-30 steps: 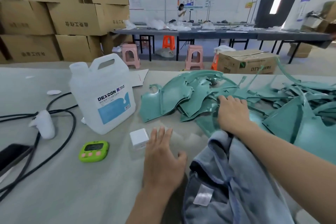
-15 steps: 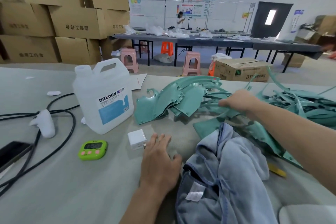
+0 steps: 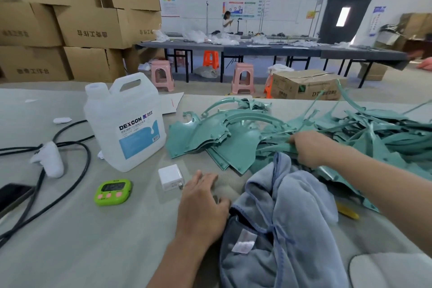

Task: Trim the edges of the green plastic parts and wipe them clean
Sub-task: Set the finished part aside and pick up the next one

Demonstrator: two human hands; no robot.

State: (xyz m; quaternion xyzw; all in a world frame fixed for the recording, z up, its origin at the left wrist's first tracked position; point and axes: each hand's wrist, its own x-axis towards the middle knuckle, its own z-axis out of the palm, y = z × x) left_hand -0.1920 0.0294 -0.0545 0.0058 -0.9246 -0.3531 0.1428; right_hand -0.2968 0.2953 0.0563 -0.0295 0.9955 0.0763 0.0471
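Observation:
A pile of green plastic parts [image 3: 233,138] spreads over the grey table from the centre to the right edge. My right hand [image 3: 311,147] reaches into the pile and grips a flat green part [image 3: 273,147] by its edge. My left hand [image 3: 201,206] rests flat on the table with fingers extended, just left of a crumpled blue-grey cloth [image 3: 285,213]. A yellow tool [image 3: 347,213] peeks out under my right forearm, mostly hidden.
A white DEXCON jug [image 3: 126,124] stands left of the pile. A white charger block [image 3: 170,177], a green timer [image 3: 113,192], black cables [image 3: 70,170] and a phone [image 3: 11,194] lie on the left. Cardboard boxes [image 3: 81,18] are stacked behind.
My right hand has lifted off the top of the pile, shifted right and taken hold of a green part's edge. My left hand has stayed put on the table.

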